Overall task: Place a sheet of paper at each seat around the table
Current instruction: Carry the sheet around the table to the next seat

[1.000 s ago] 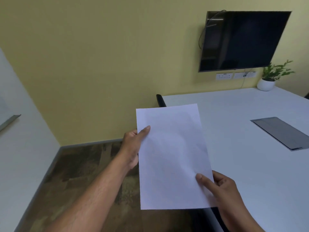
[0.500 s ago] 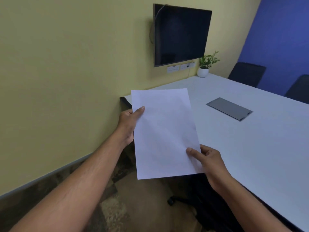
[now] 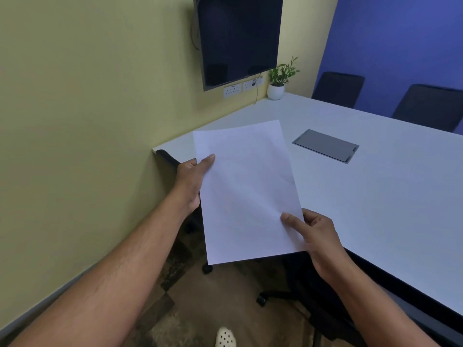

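Observation:
A white sheet of paper (image 3: 246, 191) is held in the air in front of me, over the near left edge of the white table (image 3: 375, 209). My left hand (image 3: 191, 182) grips its left edge, thumb on top. My right hand (image 3: 318, 236) pinches its lower right corner. I cannot tell whether it is one sheet or a thin stack. Two dark chairs (image 3: 338, 88) (image 3: 431, 106) stand at the far side of the table. A black chair (image 3: 308, 291) is tucked under the near edge, mostly hidden by the paper and my right arm.
A grey cable flap (image 3: 325, 145) is set into the tabletop. A small potted plant (image 3: 276, 83) stands at the far corner under a wall screen (image 3: 238, 38). The yellow wall runs close on my left. My shoe (image 3: 225, 337) shows on the brown floor.
The view has swung to the right and down, bringing the far chairs and blue wall into sight. Both hands keep the same hold on the paper, now nearer the table edge.

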Tool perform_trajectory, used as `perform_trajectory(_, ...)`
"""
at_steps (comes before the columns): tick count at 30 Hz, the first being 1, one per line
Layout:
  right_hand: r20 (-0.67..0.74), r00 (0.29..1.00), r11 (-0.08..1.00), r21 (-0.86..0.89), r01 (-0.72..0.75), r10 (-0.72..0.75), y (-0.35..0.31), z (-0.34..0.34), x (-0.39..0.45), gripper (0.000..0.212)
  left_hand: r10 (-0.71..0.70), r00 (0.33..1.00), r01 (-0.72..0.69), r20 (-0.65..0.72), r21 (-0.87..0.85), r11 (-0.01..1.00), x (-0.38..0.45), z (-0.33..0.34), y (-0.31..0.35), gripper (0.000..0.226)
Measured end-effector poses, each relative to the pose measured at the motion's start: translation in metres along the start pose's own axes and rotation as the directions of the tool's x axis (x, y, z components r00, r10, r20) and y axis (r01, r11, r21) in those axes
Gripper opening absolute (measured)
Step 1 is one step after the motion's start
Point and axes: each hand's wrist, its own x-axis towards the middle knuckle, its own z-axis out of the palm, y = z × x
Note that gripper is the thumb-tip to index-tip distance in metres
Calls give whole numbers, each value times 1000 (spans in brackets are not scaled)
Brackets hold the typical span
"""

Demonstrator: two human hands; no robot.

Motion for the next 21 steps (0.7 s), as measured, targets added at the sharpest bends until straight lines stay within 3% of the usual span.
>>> perform_trajectory(10, -126, 991, 999, 24, -36, 39, 8, 47, 122, 23, -82, 995, 78, 58, 62, 995, 149, 4, 3, 29)
perform_trajectory(21, -279, 955, 994, -10, -112, 105, 17, 57, 232, 11, -233, 962, 213, 140, 144, 966, 290, 42, -21, 24)
